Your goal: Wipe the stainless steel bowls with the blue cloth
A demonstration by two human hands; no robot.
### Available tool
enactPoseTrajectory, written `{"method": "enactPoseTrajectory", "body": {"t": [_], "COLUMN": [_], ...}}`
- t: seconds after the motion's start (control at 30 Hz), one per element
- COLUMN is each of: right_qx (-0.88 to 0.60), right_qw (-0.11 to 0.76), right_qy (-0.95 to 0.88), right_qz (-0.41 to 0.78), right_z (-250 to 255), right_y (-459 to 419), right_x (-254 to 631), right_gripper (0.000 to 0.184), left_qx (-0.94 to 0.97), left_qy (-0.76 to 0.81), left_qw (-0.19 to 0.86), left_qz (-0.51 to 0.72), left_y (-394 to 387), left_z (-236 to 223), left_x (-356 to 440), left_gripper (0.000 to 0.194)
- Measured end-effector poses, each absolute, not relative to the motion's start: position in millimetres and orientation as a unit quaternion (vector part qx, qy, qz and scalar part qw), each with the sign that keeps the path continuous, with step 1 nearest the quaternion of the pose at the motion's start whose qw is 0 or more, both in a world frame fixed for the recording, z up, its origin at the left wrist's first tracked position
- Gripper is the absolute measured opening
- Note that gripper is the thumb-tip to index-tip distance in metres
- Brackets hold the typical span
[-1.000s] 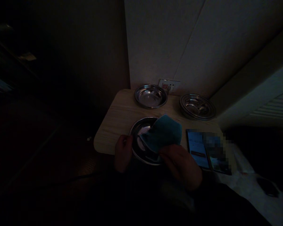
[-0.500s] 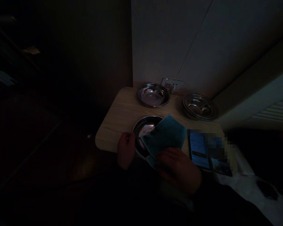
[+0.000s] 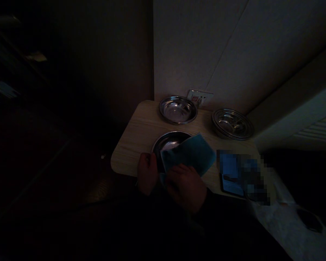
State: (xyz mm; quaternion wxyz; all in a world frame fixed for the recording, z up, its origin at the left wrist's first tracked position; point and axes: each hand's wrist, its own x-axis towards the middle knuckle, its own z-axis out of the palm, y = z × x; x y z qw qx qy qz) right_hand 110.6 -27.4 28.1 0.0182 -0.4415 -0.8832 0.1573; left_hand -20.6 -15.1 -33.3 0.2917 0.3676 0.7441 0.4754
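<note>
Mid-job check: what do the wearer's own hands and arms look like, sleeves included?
The left hand and right hand show no gloves. The right sleeve is dark and reaches about to the wrist; the left one is lost in shadow. Too dim for markings.

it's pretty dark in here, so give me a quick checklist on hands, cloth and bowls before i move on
1. Left hand at the near bowl's rim: ok
2. Right hand holding the cloth: ok
3. Back bowl apart from both hands: ok
4. Bowl stack on the table: ok
5. Near bowl's inside clean: cannot tell, dark and partly covered
6. Good light: not ok, very dim
</note>
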Motion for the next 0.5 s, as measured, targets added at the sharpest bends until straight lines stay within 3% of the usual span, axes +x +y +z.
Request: {"method": "enactPoseTrajectory", "body": {"t": [0.13,0.37,0.5], "right_qx": [-0.417,-0.429,-0.399], "right_qw": [-0.013,0.027,-0.006], "right_qy": [-0.897,-0.892,-0.911], "right_qz": [0.149,0.139,0.106], "right_z": [34.9,26.6,30.6], "right_y": [-28.5,-25.2,-26.3], "right_x": [135.4,105.5,133.9], "right_gripper": [0.013,0.014,0.012], "left_qx": [0.372,0.377,0.384], "left_qy": [0.743,0.75,0.74], "left_qw": [0.282,0.268,0.279], "left_qz": [0.479,0.473,0.475], "left_y": [-15.1,-15.5,-15.0], "left_z": [-35.3,-33.5,-36.5], "left_x": [-19.8,-17.4,-20.3], "left_gripper": [0.025,0.022,0.024]}}
